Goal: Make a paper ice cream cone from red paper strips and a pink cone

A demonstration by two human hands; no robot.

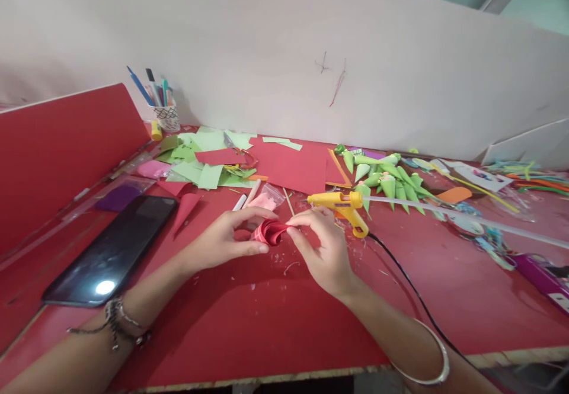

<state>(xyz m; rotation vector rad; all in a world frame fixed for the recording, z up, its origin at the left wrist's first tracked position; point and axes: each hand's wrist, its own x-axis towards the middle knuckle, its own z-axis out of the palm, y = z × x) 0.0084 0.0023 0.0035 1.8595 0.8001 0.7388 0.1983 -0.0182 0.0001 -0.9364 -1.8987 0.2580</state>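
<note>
A strip of red paper [268, 231], curled into a loose roll with a pale pattern on its outer side, is held above the table between both hands. My left hand [229, 235] grips the roll from the left, thumb below and fingers on top. With thumb and forefinger, my right hand [320, 246] pinches the loose end on the right. Just behind the right hand lies a yellow glue gun [340, 202] with a long clear glue stick in it. Beyond the left hand are a white pen [239, 202] and a small bag with pink pieces [265, 200].
On the left lie a black phone [113, 249] and a red paper cone [185, 209]. Green paper scraps [195, 169] and red sheets [288, 166] cover the back. Green paper cones [389, 183] are heaped at right. A black cord [404, 272] runs to the front edge.
</note>
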